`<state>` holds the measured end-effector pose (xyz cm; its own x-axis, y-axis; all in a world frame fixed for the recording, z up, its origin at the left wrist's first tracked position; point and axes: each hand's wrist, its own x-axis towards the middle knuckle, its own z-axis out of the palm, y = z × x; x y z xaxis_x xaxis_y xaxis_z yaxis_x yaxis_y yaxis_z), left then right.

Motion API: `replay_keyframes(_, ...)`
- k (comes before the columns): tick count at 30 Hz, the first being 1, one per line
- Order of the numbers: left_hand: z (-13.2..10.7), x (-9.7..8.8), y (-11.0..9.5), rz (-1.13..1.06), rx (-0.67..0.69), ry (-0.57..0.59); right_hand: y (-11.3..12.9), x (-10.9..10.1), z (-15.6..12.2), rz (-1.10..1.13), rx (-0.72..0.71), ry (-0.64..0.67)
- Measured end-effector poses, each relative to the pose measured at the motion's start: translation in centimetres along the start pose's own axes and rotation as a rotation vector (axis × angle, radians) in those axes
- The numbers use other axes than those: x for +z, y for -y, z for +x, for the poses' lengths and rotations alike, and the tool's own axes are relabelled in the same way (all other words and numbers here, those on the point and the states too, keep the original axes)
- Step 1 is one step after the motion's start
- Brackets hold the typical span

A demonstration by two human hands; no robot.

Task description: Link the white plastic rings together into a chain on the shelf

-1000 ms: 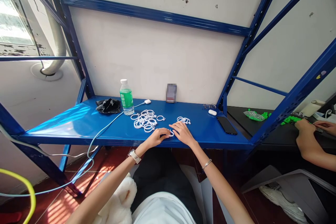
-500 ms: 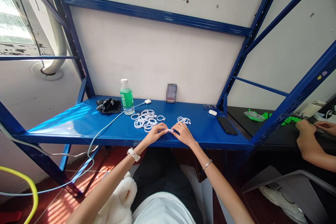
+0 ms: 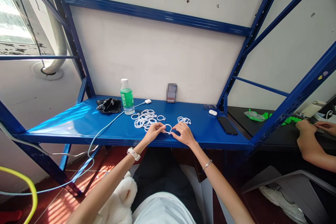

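Right at the lower centre of the frame, a white ring (image 3: 171,127) was being held near the front edge of the blue table (image 3: 78,123), its round opening clearly shown! At its left side it was pinched by the thumb and fingertips of the left hand (image 3: 154,132). Opposite, the right hand (image 3: 184,133) was held close, thumb and forefinger parted by the rim; whether the ring was gripped there too could not be told.

Just beyond the left hand, a loose heap of white rings (image 3: 145,119) was spread, many overlapped, while a smaller cluster of white rings (image 3: 183,120) was gathered behind the right. The heap was flanked on its left by a green-labelled bottle (image 3: 127,98), then a crumpled black bag (image 3: 109,106). Towards the right of the frame, a dark phone (image 3: 227,126) was laid flat, and at the far right a co-worker's hands (image 3: 304,126) were seen near green pieces (image 3: 288,120).
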<state>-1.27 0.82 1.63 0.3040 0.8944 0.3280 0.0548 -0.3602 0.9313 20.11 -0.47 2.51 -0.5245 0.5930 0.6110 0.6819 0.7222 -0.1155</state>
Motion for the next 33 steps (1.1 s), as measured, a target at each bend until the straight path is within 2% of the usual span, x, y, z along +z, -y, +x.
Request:
replay_keyframes(6, 0.1, 0.1, 0.1, -0.081, -0.039, -0.02, 0.0, 0.1, -0.1, -0.022, -0.025, -0.001)
replay_keyframes(21, 0.1, 0.4, 0.2, -0.164, -0.037, 0.09, -0.4, 1.0, -0.2, -0.088, -0.059, -0.021)
replay_keyframes(33, 0.0, 0.5, 0.2, -0.126, -0.005, 0.122, -0.3, 1.1, -0.1, -0.116, -0.056, -0.044)
